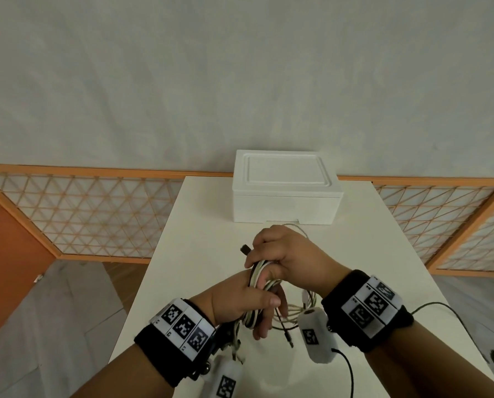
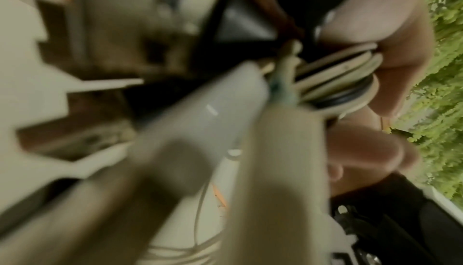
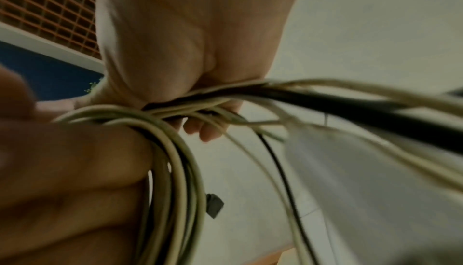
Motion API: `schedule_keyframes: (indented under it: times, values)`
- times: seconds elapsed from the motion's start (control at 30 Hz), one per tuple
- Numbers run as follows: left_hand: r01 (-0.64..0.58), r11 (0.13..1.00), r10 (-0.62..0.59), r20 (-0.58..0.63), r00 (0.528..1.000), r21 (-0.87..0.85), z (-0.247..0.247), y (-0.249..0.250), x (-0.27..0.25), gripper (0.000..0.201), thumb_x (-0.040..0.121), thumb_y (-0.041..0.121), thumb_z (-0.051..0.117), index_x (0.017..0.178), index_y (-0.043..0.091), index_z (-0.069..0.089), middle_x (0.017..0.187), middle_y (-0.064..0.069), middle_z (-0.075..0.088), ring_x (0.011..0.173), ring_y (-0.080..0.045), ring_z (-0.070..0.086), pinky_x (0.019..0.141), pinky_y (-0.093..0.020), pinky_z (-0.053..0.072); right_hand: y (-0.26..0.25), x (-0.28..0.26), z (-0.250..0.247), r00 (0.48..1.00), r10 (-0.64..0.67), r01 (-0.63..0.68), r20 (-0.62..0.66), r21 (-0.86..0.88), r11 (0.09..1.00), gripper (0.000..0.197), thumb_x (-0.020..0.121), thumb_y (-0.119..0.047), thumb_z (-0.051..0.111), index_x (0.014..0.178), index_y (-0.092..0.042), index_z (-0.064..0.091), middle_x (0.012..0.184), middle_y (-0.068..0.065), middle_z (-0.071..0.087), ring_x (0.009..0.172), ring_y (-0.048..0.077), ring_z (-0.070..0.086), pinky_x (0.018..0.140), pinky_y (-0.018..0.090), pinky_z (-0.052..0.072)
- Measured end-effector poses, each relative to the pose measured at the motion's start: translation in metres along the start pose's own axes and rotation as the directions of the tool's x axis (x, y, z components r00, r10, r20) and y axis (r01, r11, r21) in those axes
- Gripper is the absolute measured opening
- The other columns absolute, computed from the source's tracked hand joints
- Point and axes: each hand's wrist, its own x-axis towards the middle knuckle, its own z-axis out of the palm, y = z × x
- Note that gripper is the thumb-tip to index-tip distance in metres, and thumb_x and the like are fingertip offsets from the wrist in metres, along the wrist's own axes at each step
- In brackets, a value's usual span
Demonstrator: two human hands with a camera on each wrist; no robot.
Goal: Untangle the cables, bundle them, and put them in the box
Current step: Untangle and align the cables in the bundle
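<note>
A coiled bundle of white and black cables (image 1: 258, 278) is held above the middle of the white table (image 1: 200, 254). My left hand (image 1: 248, 303) grips the lower part of the coil, thumb across it. My right hand (image 1: 281, 254) grips the top of it, with a black plug (image 1: 245, 249) sticking out to the left. In the right wrist view the cable bundle (image 3: 175, 160) loops round the left hand (image 3: 70, 160) and passes under the right hand (image 3: 190, 55). In the blurred left wrist view the cable bundle (image 2: 343, 83) lies in curled fingers. The white foam box (image 1: 286, 193) stands behind, lid on.
More loose white cable (image 1: 297, 310) lies on the table under the hands, and a thin black lead with a jack plug (image 1: 288, 337) lies there too. A black wire (image 1: 447, 308) runs off the table's right edge. A wooden lattice screen (image 1: 90, 214) stands behind.
</note>
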Motion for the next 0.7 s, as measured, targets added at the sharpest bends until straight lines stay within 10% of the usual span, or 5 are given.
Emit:
schedule_keyframes:
  times: [0.13, 0.27, 0.57, 0.7]
  values:
    - [0.016, 0.999, -0.015, -0.021, 1.0, 0.05, 0.002, -0.002, 0.001, 0.017, 0.08, 0.028, 0.051, 0.076, 0.014, 0.061, 0.048, 0.004, 0.06, 0.054, -0.014, 0.059, 0.076, -0.034, 0.049, -0.005, -0.005, 0.008, 0.985, 0.168, -0.166, 0.026, 0.348, 0.923, 0.049, 0.093, -0.043, 0.05, 0.087, 0.002, 0.07, 0.086, 0.014, 0.067, 0.087, 0.018, 0.059, 0.084, 0.025, 0.047]
    - [0.031, 0.998, -0.024, -0.145, 0.989, 0.05, 0.003, -0.006, 0.002, 0.014, 0.077, 0.023, 0.053, 0.069, 0.013, 0.057, 0.043, -0.003, 0.053, 0.044, -0.023, 0.05, 0.073, -0.038, 0.05, -0.006, -0.01, 0.015, 0.95, 0.307, -0.308, 0.052, 0.306, 0.901, 0.048, 0.096, -0.047, 0.038, 0.088, -0.008, 0.065, 0.082, 0.004, 0.064, 0.082, 0.017, 0.061, 0.078, 0.042, 0.048]
    - [0.075, 0.993, -0.059, -0.167, 0.984, 0.09, 0.008, -0.006, 0.004, 0.024, 0.074, 0.016, 0.051, 0.054, 0.004, 0.053, 0.041, -0.006, 0.05, 0.049, -0.028, 0.049, 0.063, -0.026, 0.05, -0.005, -0.017, 0.037, 0.934, 0.232, -0.216, -0.271, 0.09, 0.972, 0.047, 0.097, -0.045, 0.038, 0.059, -0.018, 0.038, 0.054, -0.011, 0.033, 0.053, 0.008, 0.035, 0.055, 0.026, 0.033]
    - [0.165, 0.956, -0.118, -0.195, 0.974, 0.242, 0.005, -0.009, 0.007, 0.032, 0.075, 0.018, 0.051, 0.058, -0.009, 0.052, 0.044, -0.008, 0.051, 0.049, -0.027, 0.049, 0.064, -0.029, 0.051, 0.003, -0.023, 0.037, 0.942, 0.171, -0.198, -0.287, -0.067, 0.978, 0.057, 0.099, -0.05, 0.027, 0.064, -0.011, 0.051, 0.06, -0.006, 0.044, 0.059, 0.011, 0.04, 0.058, 0.026, 0.036]
